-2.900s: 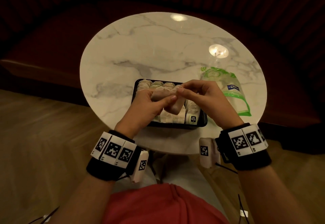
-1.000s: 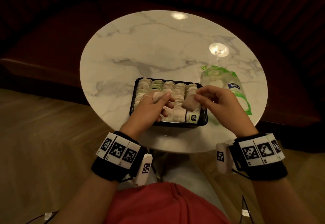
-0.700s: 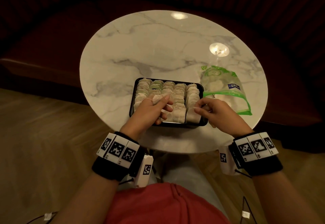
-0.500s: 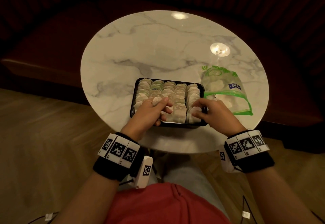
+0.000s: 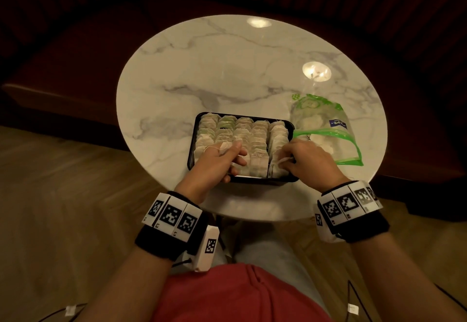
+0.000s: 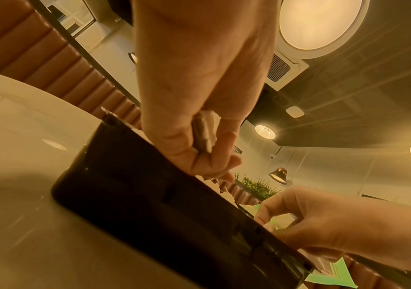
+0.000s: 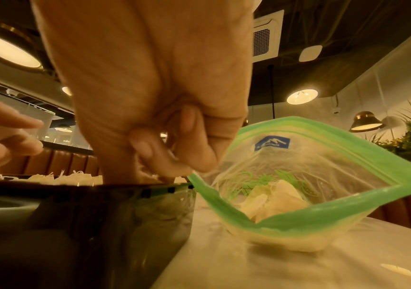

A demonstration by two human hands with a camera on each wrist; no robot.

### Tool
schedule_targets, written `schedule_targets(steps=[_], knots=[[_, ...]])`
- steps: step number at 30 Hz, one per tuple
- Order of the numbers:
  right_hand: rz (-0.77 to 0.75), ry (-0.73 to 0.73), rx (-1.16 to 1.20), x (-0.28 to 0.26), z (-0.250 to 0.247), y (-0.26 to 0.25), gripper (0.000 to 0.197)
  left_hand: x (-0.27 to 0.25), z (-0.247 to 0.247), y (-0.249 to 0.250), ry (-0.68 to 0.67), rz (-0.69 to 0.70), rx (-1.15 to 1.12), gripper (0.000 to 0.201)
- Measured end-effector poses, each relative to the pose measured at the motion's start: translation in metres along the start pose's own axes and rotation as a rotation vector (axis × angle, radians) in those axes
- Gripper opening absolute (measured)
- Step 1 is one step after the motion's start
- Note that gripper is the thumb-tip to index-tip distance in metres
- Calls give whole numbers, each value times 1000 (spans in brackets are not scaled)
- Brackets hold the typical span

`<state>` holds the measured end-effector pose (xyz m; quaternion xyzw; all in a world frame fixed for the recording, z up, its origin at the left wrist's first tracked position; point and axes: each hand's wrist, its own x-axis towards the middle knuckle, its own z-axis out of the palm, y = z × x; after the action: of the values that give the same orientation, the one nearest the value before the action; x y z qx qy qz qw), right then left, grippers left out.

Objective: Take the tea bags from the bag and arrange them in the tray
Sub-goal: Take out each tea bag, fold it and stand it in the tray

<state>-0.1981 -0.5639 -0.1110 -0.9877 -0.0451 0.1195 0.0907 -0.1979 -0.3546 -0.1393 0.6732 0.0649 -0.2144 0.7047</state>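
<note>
Since the earlier frames, both hands have separated and dropped to the tray; a sachet is now seated in the rightmost row, so filling advances. Right hand fingers pinch that tea bag at the near end. Left hand fingers curl round another sachet. Pale, flat sachets fill five rows; a few remain in the open bag just right.

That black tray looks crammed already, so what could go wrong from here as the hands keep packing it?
The tray sits near the table edge; a push could slide it off. A loose string lies over the left hand and might snag, dragging packed tea bags out. The right hand works beside the open zip bag, which it may knock.
</note>
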Motion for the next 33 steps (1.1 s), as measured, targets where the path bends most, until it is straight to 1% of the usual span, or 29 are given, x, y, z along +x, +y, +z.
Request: schedule_targets(steps=[4, 6, 8, 11, 14, 19, 24, 29, 33], knots=[[85, 72, 32, -3, -7, -5, 18, 1, -1, -2, 7, 4, 10, 30], [87, 77, 46, -3, -8, -9, 17, 2, -2, -2, 11, 4, 12, 29], [66, 32, 31, -3, -6, -11, 20, 2, -2, -3, 11, -2, 12, 30], [37, -29, 5, -3, -5, -11, 32, 1, -2, -4, 11, -8, 5, 29], [27, -72, -1, -1, -6, -10, 38, 1, -2, -5, 14, -13, 3, 29], [-12, -119, -37, 1, -9, -9, 33, 1, -2, -6, 16, -25, -4, 29], [-7, -114, -23, 4, -6, -8, 40, 1, -1, -5, 11, -26, -13, 28], [15, -149, -42, 8, -7, -7, 22, 1, -2, -6, 11, -22, -10, 28], [44, -163, -89, 8, -6, -7, 24, 2, -2, -6, 16, -26, -10, 28]])
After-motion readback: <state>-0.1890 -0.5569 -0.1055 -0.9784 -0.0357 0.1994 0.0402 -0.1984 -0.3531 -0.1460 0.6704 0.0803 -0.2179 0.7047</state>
